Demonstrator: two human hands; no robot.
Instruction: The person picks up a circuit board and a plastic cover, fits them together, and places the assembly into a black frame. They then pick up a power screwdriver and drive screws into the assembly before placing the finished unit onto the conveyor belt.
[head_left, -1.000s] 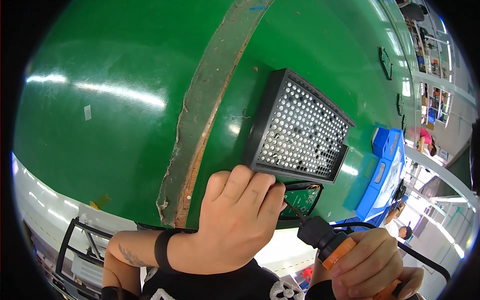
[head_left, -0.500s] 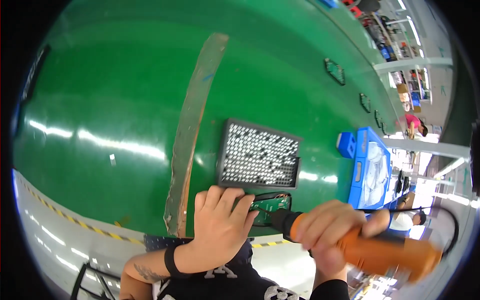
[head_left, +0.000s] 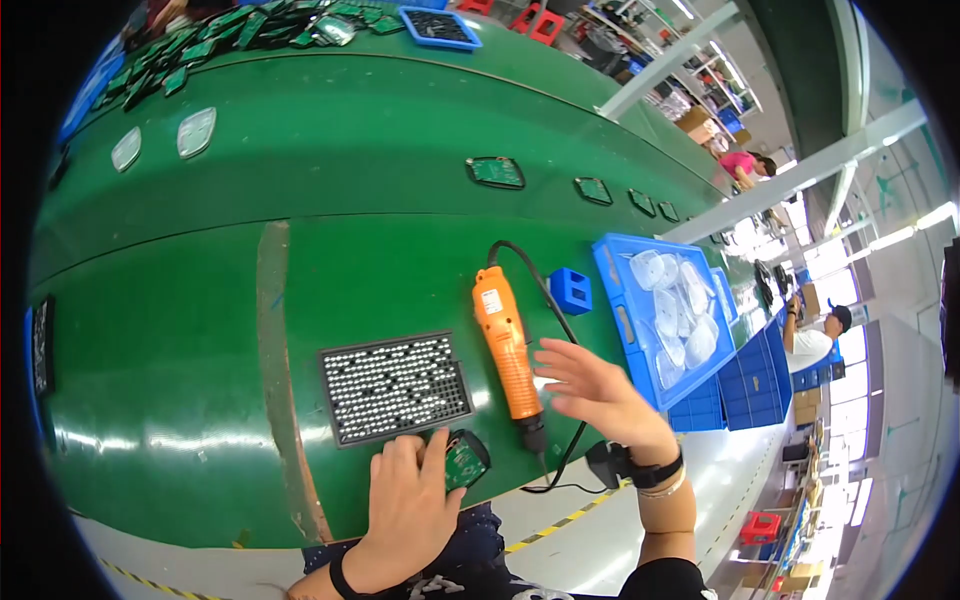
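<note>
My left hand point(head_left: 410, 505) grips the edge of a green circuit board point(head_left: 464, 462) in a dark casing, near the front edge of the table. Just beyond it lies a dark tray point(head_left: 325, 395) with rows of small, shiny pieces, too small to make out. An orange electric screwdriver point(head_left: 508, 350) rests on the table to the right of the tray, its bit pointing toward me. Beside the screwdriver my right hand point(head_left: 605, 398) is open, fingers spread, with nothing in it. A black cord runs from the far end of the tool.
A blue bin point(head_left: 622, 325) of clear plastic covers stands at the right, beside a small blue block point(head_left: 571, 291). Circuit boards point(head_left: 495, 172) lie in a row farther back, with a large heap of boards point(head_left: 240, 35) at the far left. A worn strip point(head_left: 275, 370) crosses the table.
My right hand has let go of the electric screwdriver, which now lies on the table. The bit is off the circuit board. My left hand stays on the board; the view has shifted.
</note>
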